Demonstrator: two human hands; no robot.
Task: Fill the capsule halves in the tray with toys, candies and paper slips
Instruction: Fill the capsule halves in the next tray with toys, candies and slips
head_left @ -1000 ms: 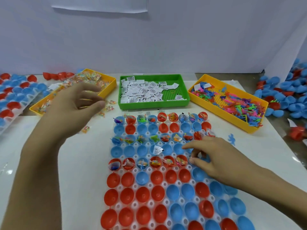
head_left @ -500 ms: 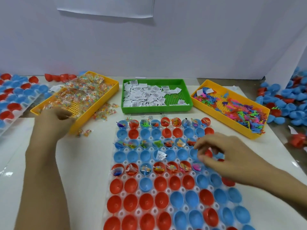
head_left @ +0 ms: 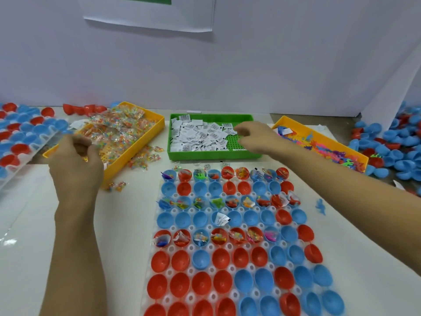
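Observation:
The white capsule tray (head_left: 211, 269) holds red and blue halves; three of its far rows carry toys, candies and slips, and one blue half between them has a lone paper slip (head_left: 221, 218). My left hand (head_left: 75, 165) is curled over the near end of the yellow candy tray (head_left: 136, 151), gripping wrapped candy (head_left: 118, 126). My right hand (head_left: 252, 135) reaches over the green tray (head_left: 214, 156), its curled fingertips at the paper slips (head_left: 200, 135); a pinched slip cannot be made out. Another yellow tray (head_left: 328, 137) at the right holds small plastic toys (head_left: 330, 153).
A second tray of capsule halves (head_left: 22, 137) lies at the far left. Loose halves are piled at the right (head_left: 391, 142). Spilled candies (head_left: 141, 160) lie beside the candy tray. A blue toy (head_left: 320, 206) sits on the table right of the capsule tray. White walls stand behind.
My right hand left the capsule tray and moved up to the green slip tray. My left hand stayed at the candy tray, fingers curling in.

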